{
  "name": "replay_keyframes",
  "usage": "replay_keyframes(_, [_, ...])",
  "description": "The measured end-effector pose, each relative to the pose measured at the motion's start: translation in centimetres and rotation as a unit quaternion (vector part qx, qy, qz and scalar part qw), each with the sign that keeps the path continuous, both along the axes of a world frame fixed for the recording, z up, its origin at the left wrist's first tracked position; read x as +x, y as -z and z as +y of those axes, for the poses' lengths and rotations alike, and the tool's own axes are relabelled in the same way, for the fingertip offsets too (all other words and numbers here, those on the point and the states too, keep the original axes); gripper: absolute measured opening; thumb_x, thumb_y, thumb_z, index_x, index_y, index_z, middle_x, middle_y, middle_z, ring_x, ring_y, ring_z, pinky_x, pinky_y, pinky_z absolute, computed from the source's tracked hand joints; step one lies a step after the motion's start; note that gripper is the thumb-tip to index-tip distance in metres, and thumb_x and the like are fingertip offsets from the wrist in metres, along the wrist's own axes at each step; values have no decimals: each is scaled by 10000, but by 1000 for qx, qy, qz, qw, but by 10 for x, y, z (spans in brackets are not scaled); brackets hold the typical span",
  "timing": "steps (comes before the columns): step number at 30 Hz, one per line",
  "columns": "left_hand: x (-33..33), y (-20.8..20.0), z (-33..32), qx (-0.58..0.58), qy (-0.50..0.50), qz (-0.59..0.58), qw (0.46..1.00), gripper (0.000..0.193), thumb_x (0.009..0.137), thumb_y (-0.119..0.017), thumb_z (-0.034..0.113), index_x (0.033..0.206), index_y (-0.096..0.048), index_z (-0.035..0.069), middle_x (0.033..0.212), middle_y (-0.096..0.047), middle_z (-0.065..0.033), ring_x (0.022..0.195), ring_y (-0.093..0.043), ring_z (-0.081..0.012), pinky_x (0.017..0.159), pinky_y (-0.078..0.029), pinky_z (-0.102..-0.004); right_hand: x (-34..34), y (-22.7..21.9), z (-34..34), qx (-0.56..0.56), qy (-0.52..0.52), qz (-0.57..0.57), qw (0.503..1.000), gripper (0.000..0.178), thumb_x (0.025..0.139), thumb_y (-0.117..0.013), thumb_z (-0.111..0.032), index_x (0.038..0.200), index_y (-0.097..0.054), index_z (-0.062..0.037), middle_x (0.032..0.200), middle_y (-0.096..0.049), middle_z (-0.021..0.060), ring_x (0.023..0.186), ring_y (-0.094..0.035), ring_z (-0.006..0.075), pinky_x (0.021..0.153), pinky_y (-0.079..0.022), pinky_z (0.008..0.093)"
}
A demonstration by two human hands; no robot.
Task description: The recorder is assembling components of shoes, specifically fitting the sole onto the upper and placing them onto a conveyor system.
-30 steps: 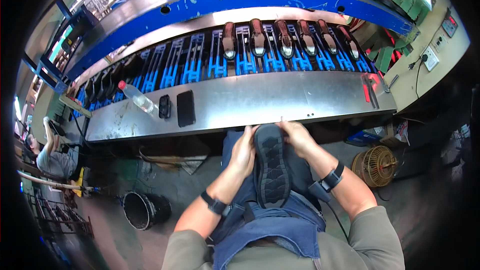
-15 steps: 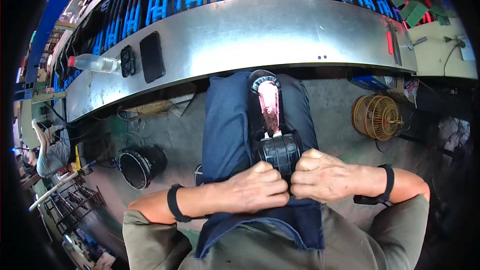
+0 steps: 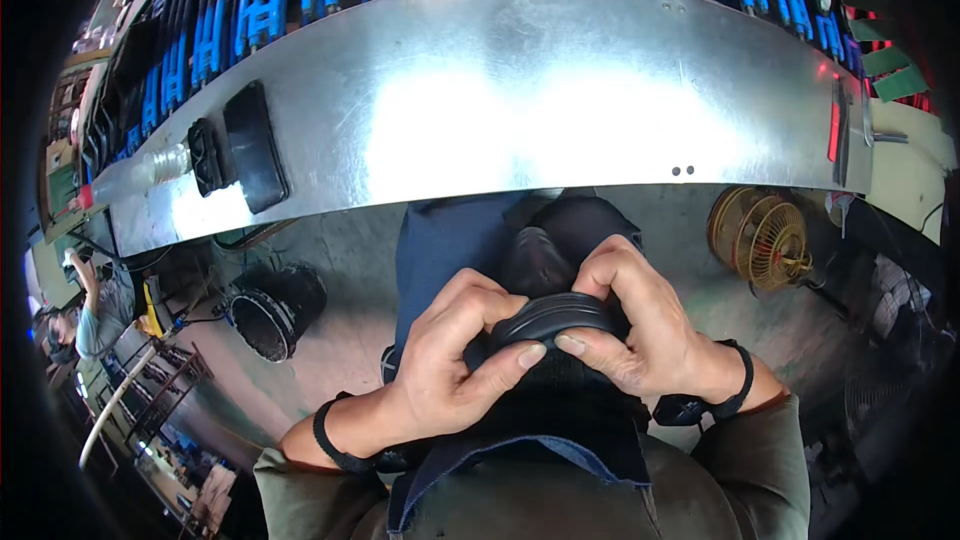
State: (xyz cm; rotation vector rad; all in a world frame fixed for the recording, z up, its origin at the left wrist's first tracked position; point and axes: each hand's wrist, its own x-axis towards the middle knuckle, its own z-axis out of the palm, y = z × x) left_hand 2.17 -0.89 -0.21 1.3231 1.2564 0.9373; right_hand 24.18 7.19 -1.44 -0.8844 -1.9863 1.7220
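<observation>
Shoe point(image 3: 545, 285) on the lap, over the apron point(image 3: 440, 250), heel toward the body. Left hand point(image 3: 450, 360) and right hand point(image 3: 640, 325) grip the heel from either side, thumbs meeting on it. Metal bench point(image 3: 520, 100) ahead; phone point(image 3: 255, 145) and bottle point(image 3: 135, 172) on its left end. Bucket point(image 3: 275, 310) on floor left, fan point(image 3: 760, 237) on floor right.
</observation>
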Motion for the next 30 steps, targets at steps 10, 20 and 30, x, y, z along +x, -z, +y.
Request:
replay_keyframes(10, [-10,15,26,36,42,144,988,349,823,-786,99,1120,-637,-7,1100,-638,-166,988,-624,-308,817,-510,-383,-7,13,16,-12,52,-51,997,465,786,-848,-119,1057,-476,-49,1027,-500,127,865,-568,268,701,-485,370])
replay_keyframes(20, [6,-6,-36,37,-22,-184,982,604,840,-771,199,1340,-500,-5,1339,-516,-156,1242,-495,-256,1057,-364,-361,2,-23,-42,-180,-15,194,964,362,942,-649,-232,1249,-587,-51,1419,-438,150,1344,-420,250,1129,-317,394])
replay_keyframes(30, [19,-112,-77,263,75,-225,935,645,999,-489,522,1325,-591,-24,1467,-439,-254,1427,-369,-392,1185,-259,-491,-30,-114,-112,181,83,415,888,553,1019,-484,-531,1117,-633,-8,1254,-611,181,1258,-506,308,1085,-366,441])
